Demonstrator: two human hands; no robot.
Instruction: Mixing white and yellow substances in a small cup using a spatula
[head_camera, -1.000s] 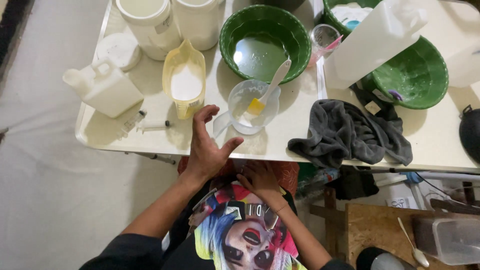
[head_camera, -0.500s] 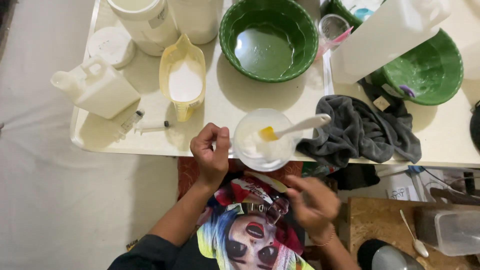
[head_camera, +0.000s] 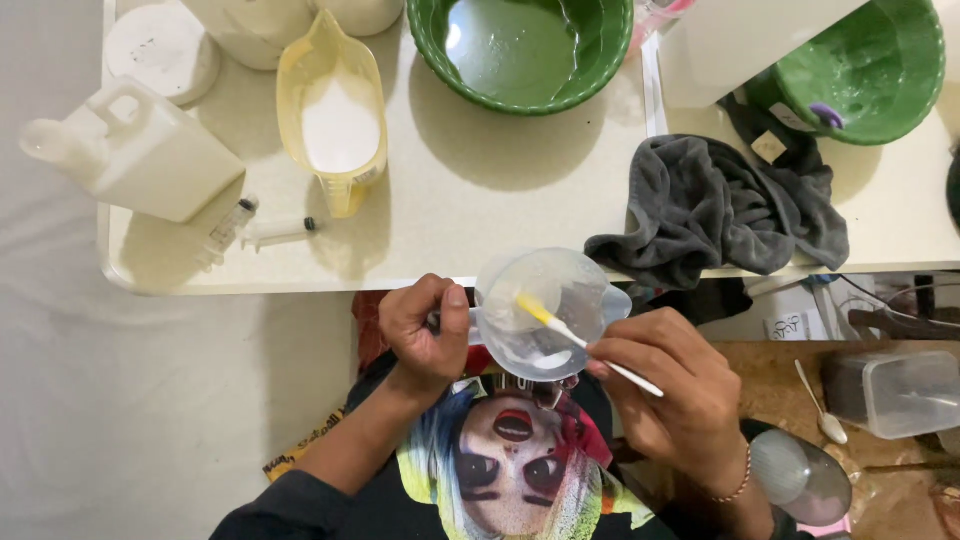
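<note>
Both hands (head_camera: 425, 330) hold clear cup (head_camera: 545, 312), stirrer (head_camera: 585, 345).

Left hand (head_camera: 428, 330) fisted, right hand (head_camera: 668, 385) pinching, both raised chest-high

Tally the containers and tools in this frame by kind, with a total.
Green bowls: 2
Clear measuring cup, held by its handle in the left hand: 1
Yellow jug: 1
White jerrycan: 1
Syringes: 2
Stirring stick, in the right hand: 1
Grey cloth: 1
Total: 9
</note>
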